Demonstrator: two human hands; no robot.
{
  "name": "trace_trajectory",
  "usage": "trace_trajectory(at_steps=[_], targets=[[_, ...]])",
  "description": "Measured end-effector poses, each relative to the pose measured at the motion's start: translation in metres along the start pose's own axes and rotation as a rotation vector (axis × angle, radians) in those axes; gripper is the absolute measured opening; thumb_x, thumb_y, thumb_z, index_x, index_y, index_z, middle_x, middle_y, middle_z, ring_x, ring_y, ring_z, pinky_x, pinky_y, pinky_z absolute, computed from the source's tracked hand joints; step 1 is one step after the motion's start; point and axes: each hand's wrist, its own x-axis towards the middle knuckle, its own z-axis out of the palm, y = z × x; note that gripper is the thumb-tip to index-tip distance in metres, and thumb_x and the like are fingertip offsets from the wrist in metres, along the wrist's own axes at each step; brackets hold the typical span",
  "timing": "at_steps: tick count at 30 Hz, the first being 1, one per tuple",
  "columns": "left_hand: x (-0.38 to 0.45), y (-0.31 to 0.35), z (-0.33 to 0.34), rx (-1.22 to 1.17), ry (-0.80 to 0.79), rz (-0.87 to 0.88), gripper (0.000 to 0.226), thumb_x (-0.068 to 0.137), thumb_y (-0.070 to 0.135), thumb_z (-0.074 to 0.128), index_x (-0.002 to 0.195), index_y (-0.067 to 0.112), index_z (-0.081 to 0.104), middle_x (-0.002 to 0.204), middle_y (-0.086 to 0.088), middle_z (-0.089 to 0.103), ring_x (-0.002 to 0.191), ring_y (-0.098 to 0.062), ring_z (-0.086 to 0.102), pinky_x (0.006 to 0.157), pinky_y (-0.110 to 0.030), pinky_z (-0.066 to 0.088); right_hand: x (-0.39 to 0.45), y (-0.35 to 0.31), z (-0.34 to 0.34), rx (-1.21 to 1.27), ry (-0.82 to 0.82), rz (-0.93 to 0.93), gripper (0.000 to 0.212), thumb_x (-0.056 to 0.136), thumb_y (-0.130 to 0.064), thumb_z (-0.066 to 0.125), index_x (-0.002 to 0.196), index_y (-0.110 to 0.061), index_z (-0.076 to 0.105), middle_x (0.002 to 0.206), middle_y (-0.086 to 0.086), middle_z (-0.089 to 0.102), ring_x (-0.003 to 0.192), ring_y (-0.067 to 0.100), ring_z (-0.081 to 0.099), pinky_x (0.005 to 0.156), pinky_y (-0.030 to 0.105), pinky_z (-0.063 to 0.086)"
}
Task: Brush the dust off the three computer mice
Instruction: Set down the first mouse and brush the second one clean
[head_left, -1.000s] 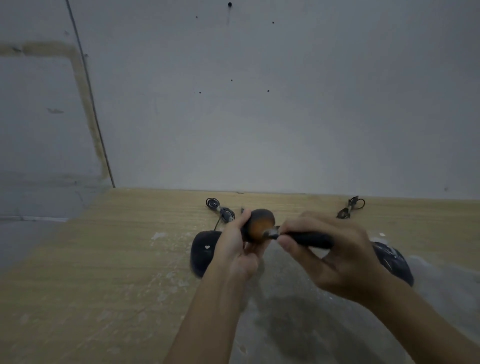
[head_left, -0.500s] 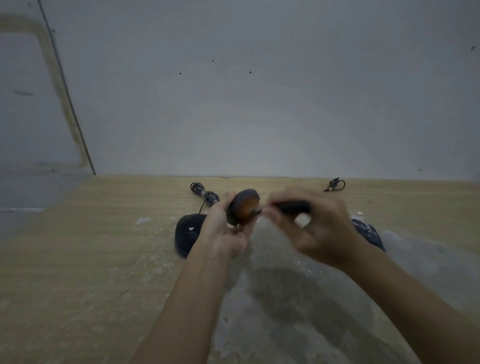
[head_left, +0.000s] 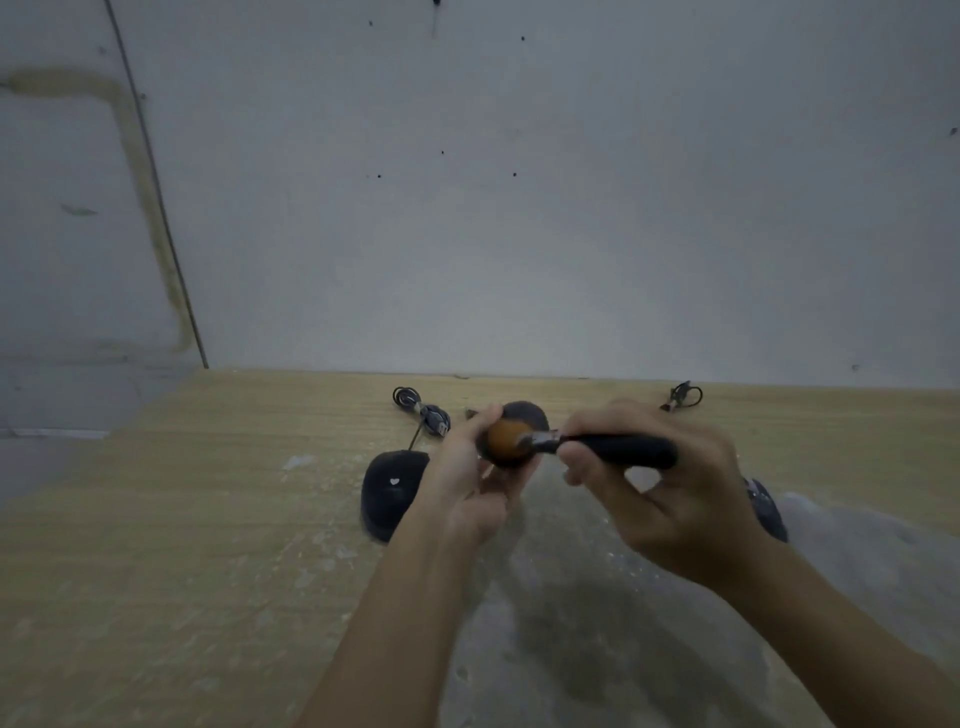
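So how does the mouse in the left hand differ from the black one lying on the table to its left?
The held mouse shows an orange-brown patch; the black mouse is dark all over except a small white mark. The held mouse is lifted off the table, gripped by the left hand, with the brush in the right hand touching it; the black mouse lies flat, untouched. The black mouse's cable runs back to a coiled bundle; the held mouse's cable is hidden. Both are rounded and dark.

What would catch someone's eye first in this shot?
Mid-frame, the left hand holds up an orange-brown mouse while the right hand sets a black-handled brush against it. A black mouse lies on the wooden table left of them, another half hidden behind the right hand.
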Motion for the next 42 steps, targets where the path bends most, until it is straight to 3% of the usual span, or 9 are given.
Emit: trace_trajectory(at_steps=[3,7,11,19,24,28,38,40,42], targets=[[-0.001,-0.005,0.003,0.092,0.006,0.049,0.008,0.090,0.010,0.056,0.093,0.003,0.053,0.092,-0.016,0.052,0.082,-0.027,0.055,0.072,-0.043,0.049,0.007,0.003,-0.007,-0.030,0.137,0.150,0.014,0.083,-0.026,0.058,0.085,-0.014,0.064,0.070,-0.007,0.064,0.059,0.013,0.067,0.052,0.018,0.052],[0.000,-0.005,0.002,0.146,-0.015,0.062,0.021,0.089,0.014,0.057,0.107,0.003,0.053,0.094,-0.017,0.054,0.082,-0.026,0.057,0.058,-0.039,0.057,0.006,-0.002,-0.010,0.069,0.062,0.193,0.017,0.083,-0.026,0.056,0.081,-0.011,0.064,0.060,0.000,0.066,0.052,0.006,0.067,0.046,0.018,0.052],[-0.002,-0.007,0.001,0.160,-0.041,0.055,0.009,0.089,0.015,0.057,0.094,0.008,0.055,0.095,-0.016,0.056,0.084,-0.027,0.056,0.066,-0.037,0.052,0.005,0.002,-0.009,0.026,0.113,0.235,0.017,0.082,-0.028,0.055,0.083,-0.013,0.063,0.062,0.001,0.066,0.056,0.005,0.067,0.047,0.015,0.050],[-0.001,-0.010,-0.001,0.254,-0.139,0.053,0.037,0.089,0.015,0.055,0.125,0.007,0.048,0.114,-0.020,0.054,0.099,-0.036,0.057,0.067,-0.050,0.056,0.010,0.004,-0.015,0.087,0.044,0.268,0.019,0.081,-0.030,0.055,0.084,-0.014,0.064,0.069,-0.004,0.067,0.057,0.004,0.068,0.049,0.013,0.051],[0.004,-0.013,-0.004,0.205,-0.169,0.018,0.044,0.094,0.036,0.044,0.128,0.009,0.049,0.122,-0.020,0.060,0.103,-0.034,0.062,0.078,-0.046,0.055,0.000,-0.007,-0.012,0.232,-0.217,0.315,0.024,0.079,-0.031,0.059,0.080,-0.009,0.067,0.064,0.004,0.069,0.055,0.009,0.067,0.052,0.015,0.050],[0.004,-0.008,-0.003,0.143,-0.199,0.020,0.046,0.098,0.038,0.033,0.134,0.012,0.045,0.127,-0.022,0.055,0.097,-0.033,0.057,0.064,-0.035,0.055,0.002,0.003,-0.016,0.188,0.020,0.320,0.028,0.080,-0.045,0.058,0.085,-0.018,0.065,0.069,0.003,0.069,0.058,0.008,0.069,0.052,0.016,0.052],[-0.003,-0.002,-0.006,0.210,-0.311,0.021,0.036,0.094,0.034,0.036,0.102,0.009,0.062,0.077,-0.014,0.071,0.069,-0.025,0.061,0.059,-0.031,0.048,0.019,0.001,-0.023,0.255,0.041,0.394,0.012,0.082,-0.026,0.058,0.083,-0.016,0.064,0.080,0.006,0.070,0.057,0.015,0.069,0.050,0.022,0.053],[-0.002,-0.002,-0.007,0.253,-0.319,0.047,0.037,0.094,0.035,0.037,0.108,0.011,0.061,0.081,-0.013,0.070,0.071,-0.026,0.060,0.055,-0.028,0.050,0.021,-0.002,-0.022,0.339,-0.114,0.422,0.017,0.083,-0.023,0.059,0.082,-0.007,0.064,0.076,0.012,0.069,0.055,0.020,0.068,0.049,0.022,0.051],[-0.001,-0.003,-0.007,0.261,-0.334,0.042,0.037,0.093,0.034,0.038,0.113,0.011,0.060,0.086,-0.015,0.069,0.073,-0.028,0.062,0.053,-0.028,0.050,0.026,-0.002,-0.023,0.325,-0.043,0.450,0.020,0.083,-0.027,0.060,0.079,-0.007,0.064,0.068,0.012,0.068,0.054,0.020,0.068,0.047,0.021,0.050]])
